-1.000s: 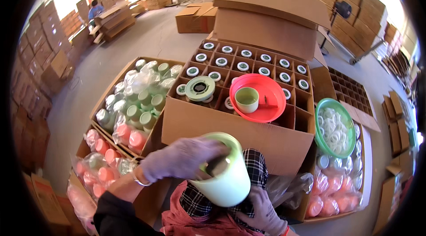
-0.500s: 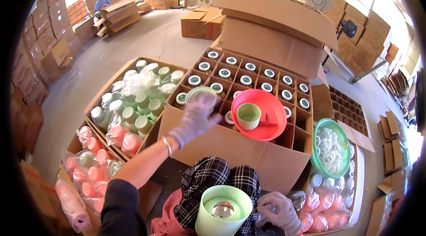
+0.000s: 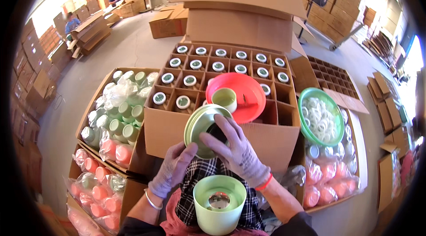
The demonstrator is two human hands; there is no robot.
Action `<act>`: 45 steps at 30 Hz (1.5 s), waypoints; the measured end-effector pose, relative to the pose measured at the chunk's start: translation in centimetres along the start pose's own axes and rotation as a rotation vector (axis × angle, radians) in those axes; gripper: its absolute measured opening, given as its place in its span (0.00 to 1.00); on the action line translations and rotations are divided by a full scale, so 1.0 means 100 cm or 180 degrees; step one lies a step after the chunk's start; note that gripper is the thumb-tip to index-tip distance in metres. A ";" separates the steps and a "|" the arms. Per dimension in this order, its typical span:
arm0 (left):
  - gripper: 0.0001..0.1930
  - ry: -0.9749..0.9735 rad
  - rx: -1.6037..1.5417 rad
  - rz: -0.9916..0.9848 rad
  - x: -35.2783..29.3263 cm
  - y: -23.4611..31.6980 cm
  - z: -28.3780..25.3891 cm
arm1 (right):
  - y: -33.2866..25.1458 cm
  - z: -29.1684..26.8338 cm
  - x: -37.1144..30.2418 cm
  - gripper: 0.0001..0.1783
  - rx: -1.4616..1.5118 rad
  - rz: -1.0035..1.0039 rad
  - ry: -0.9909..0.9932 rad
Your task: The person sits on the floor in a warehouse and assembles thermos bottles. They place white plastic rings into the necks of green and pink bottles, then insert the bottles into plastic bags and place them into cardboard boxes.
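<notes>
In front of the open carton I hold up a light green round lid-like piece (image 3: 193, 126) with ringed edges, tilted, between both hands. My left hand (image 3: 173, 171), in a pale grey glove, grips its lower left rim with thumb and fingers. My right hand (image 3: 242, 150), gloved the same, closes over its right side, the fingers reaching across a dark round patch (image 3: 216, 133); what that patch is I cannot tell. Below, at my lap, a light green cylindrical container (image 3: 218, 218) stands upright with a shiny metal dome (image 3: 219, 200) inside.
The divided carton (image 3: 177, 134) holds several white-capped bottles (image 3: 218, 66). On it rests a red bowl (image 3: 250, 103) with a small green cup (image 3: 224, 99). A green basket of white rings (image 3: 306, 125) stands right. Boxes of green cups (image 3: 116, 126) and pink cups (image 3: 101, 173) flank me left.
The green round piece has come off the carton toward me. My left hand has drawn back with it, and my right hand has risen from beside my lap to hold it too.
</notes>
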State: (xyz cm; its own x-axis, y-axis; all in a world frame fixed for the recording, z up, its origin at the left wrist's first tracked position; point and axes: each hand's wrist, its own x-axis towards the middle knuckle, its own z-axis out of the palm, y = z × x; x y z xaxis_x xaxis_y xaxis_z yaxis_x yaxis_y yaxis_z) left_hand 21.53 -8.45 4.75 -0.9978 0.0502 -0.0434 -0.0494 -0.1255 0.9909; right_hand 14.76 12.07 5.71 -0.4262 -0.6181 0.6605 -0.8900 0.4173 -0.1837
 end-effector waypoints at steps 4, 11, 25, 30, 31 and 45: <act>0.35 -0.0354 -0.1297 0.0434 -0.008 -0.030 0.036 | -0.024 -0.007 -0.008 0.37 0.0760 0.0873 0.0204; 0.42 -0.0136 0.2821 0.2958 0.011 0.024 0.056 | -0.012 -0.018 -0.026 0.30 0.2149 0.1228 0.0351; 0.42 -0.2550 0.2166 0.1714 -0.019 -0.029 0.009 | -0.028 -0.024 -0.092 0.21 0.3418 0.2712 -0.0063; 0.43 -0.2507 0.2107 0.1457 -0.029 -0.031 0.007 | -0.044 -0.002 -0.079 0.25 0.2948 0.1909 -0.0750; 0.43 -0.2503 0.2344 0.1550 -0.033 -0.033 0.009 | -0.044 0.000 -0.081 0.25 0.2775 0.1786 -0.0891; 0.19 -0.0755 -0.0072 -0.2130 -0.110 -0.108 0.056 | -0.080 -0.106 -0.200 0.40 0.3012 0.2307 -0.0832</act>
State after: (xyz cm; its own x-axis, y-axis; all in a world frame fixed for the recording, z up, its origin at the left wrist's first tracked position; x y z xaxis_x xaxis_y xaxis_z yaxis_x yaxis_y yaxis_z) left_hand 33.32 -2.05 -4.72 -0.7165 0.3378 -0.6104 -0.6519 -0.0127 0.7582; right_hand 32.13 28.14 1.68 -0.7956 -0.6046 0.0384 -0.1526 0.1386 -0.9785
